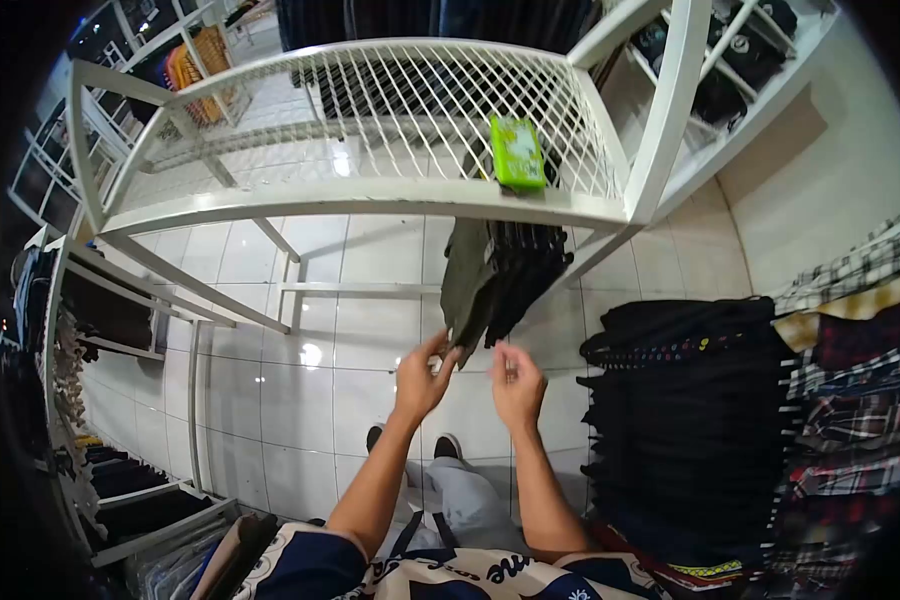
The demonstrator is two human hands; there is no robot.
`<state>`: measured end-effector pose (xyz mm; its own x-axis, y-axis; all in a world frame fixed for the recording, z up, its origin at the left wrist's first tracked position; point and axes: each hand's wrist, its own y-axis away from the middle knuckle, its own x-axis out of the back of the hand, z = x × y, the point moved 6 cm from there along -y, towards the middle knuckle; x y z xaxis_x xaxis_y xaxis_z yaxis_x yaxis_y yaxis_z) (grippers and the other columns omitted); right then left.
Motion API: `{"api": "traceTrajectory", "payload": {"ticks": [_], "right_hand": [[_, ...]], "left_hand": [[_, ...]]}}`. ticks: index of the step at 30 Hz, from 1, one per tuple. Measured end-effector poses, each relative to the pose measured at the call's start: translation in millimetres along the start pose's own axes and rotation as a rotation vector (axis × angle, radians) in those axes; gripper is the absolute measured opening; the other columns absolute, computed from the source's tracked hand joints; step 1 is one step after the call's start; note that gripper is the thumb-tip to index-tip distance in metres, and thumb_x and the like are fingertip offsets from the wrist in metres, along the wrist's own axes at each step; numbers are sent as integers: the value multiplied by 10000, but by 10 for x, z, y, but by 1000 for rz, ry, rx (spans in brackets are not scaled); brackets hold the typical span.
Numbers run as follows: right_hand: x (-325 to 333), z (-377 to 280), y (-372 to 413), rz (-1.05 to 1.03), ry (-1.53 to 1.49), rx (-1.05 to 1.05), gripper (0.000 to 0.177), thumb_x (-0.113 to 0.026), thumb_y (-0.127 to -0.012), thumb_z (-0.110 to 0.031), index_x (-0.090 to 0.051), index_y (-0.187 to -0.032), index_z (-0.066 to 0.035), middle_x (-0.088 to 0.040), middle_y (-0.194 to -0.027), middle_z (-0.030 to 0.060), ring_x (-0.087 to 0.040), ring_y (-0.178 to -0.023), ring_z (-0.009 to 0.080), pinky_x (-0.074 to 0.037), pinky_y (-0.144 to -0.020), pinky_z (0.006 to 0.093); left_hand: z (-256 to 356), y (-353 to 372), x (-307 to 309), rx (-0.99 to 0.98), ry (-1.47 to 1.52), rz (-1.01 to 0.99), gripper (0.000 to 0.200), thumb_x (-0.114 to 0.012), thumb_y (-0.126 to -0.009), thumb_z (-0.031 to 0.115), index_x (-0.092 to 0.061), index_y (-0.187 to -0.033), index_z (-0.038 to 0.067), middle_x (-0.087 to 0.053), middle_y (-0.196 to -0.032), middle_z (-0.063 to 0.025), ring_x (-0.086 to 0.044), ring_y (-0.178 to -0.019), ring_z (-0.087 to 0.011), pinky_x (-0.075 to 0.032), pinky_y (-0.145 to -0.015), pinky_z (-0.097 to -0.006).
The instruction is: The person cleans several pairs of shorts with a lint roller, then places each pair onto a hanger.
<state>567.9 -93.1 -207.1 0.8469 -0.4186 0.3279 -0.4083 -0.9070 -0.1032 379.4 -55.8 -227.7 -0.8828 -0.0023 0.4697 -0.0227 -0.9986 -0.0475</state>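
Observation:
An olive-green garment [463,285] hangs below the front bar of a white mesh-topped rack. My left hand [425,378] pinches its lower edge between thumb and fingers. Right behind it, to the right, hangs a row of black garments [523,268]. My right hand [517,385] is just under the lower ends of the black garments, its fingers curled together. Whether anything is between those fingers I cannot make out. What the garments hang from is mostly hidden by the rack's bar.
On the mesh shelf [370,130] lies a bright green box [517,153]. To my right are a dense row of black garments [685,430] and several plaid shirts [855,420]. More clothing racks [195,420] stand at left. White tiles [315,400] cover the floor.

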Motion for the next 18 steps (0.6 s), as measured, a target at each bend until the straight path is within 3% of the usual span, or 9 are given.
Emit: {"api": "traceTrajectory", "payload": {"ticks": [4, 7, 12, 14, 18], "right_hand": [[-101, -144, 700, -170, -70, -157, 140, -682, -963, -116, -716, -1066, -28, -761, -910, 90, -742, -708, 182, -561, -622, 306], [-494, -432, 968, -379, -67, -103, 150, -683, -959, -134, -717, -1066, -34, -754, -878, 109, -724, -670, 174, -560, -619, 304], [-1308, -1387, 1001, -639, -34, 109, 147, -691, -944, -144, -735, -1047, -48, -767, -892, 102, -757, -728, 221, -571, -637, 333], [-1633, -1910, 1035, -686, 14, 287, 150, -690, -960, -131, -736, -1032, -8, -765, -870, 102, -748, -732, 162, -569, -628, 290], [-2300, -2621, 1282, -803, -149, 341, 145, -694, -954, -123, -739, -1030, -8, -766, -881, 90, -743, -733, 150, -566, -633, 277]], "left_hand": [[-152, 823, 598, 271, 170, -3, 456, -735, -956, 266, -660, -1315, -4, -748, -1135, -194, -742, -1003, -256, -590, -814, -356], [-283, 1276, 1105, 412, 197, 47, 456, -730, -964, 264, -657, -1322, -8, -751, -1115, -179, -731, -989, -223, -583, -803, -335], [-425, 1623, 2163, 419, 151, 261, 425, -716, -972, 245, -668, -1307, -11, -752, -1095, -165, -724, -968, -201, -573, -824, -325], [-500, 1709, 2627, 410, 162, 414, 411, -721, -966, 260, -688, -1281, -2, -756, -1093, -173, -736, -944, -218, -575, -805, -318], [-510, 1922, 3543, 349, 182, 658, 391, -717, -973, 250, -689, -1269, -3, -763, -1097, -147, -735, -957, -195, -573, -833, -314]]}}
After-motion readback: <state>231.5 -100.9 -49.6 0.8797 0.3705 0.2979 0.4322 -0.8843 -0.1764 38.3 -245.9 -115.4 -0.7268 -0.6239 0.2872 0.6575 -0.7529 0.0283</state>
